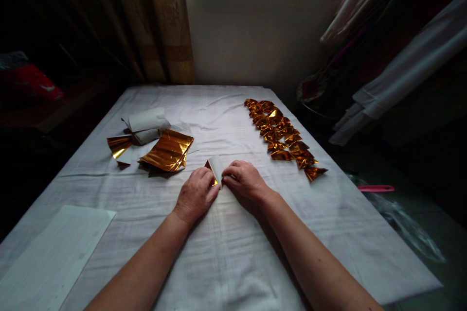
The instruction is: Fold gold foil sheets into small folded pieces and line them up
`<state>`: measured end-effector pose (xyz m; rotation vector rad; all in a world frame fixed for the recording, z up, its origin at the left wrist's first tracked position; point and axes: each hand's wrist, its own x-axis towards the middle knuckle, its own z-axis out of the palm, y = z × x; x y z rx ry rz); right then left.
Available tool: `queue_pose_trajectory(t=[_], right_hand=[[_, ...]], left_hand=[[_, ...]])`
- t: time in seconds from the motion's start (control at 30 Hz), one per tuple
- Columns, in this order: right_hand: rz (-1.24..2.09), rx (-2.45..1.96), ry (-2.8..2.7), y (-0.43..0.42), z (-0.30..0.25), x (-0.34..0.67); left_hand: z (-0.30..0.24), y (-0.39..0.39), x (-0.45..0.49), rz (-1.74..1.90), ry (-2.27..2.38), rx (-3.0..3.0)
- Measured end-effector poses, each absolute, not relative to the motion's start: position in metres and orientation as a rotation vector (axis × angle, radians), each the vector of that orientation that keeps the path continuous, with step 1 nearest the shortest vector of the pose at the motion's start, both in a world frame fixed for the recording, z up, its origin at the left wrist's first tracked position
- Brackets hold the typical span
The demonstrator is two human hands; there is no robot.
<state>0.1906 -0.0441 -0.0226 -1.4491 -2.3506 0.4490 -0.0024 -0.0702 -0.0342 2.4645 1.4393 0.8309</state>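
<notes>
Between my hands is a small sheet of gold foil paper [216,166], partly folded or curled, with its pale backing outward and a little gold showing at the left. My left hand [196,191] grips its left side, fingers bent over it and thumb at the lower edge. At the right edge my right hand [245,179] has its fingers closed in a pinch; the fingertips are partly hidden. Left of my hands lies a stack of gold foil sheets [168,151]. Several folded gold foil pieces [277,129] stand in rows at the right.
A white cloth covers the table [237,243]. White-backed papers [148,124] and a loose foil piece [119,146] lie at the back left, a white sheet [60,252] at the front left. Beyond the right edge are a pink handle [375,188], clear plastic and hanging clothes [404,73].
</notes>
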Motion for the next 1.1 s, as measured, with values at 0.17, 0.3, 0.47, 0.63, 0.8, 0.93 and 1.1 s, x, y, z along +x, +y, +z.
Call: queue_pose_trajectory(t=[0.17, 0.3, 0.47, 0.63, 0.8, 0.93, 1.1], right_hand=[[0.394, -1.496, -2.297, -0.045, -0.025, 0.184], [0.337, -1.531, -2.263, -0.049, -0.028, 0.180], [0.329, -1.528, -2.234, -0.052, -0.030, 0.180], [0.355, -1.497, -2.232, -0.050, -0.033, 0.183], [0.347, -1.544, -2.177, -0.044, -0.037, 0.180], [0.297, -1.637, -2.134, -0.043, -0.036, 0.173], [0.272, -1.625, -2.153, -0.045, -0.036, 0.174]], left_hand=[[-0.035, -0.070, -0.003, 0.824, 1.438, 2.454], [-0.035, -0.070, -0.002, 0.789, 1.454, 2.440], [-0.035, -0.070, 0.000, 0.781, 1.499, 2.450], [-0.035, -0.071, 0.001, 0.782, 1.511, 2.442], [-0.034, -0.070, 0.001, 0.787, 1.516, 2.428], [-0.033, -0.071, 0.002, 0.770, 1.528, 2.442], [-0.032, -0.071, 0.003, 0.764, 1.557, 2.436]])
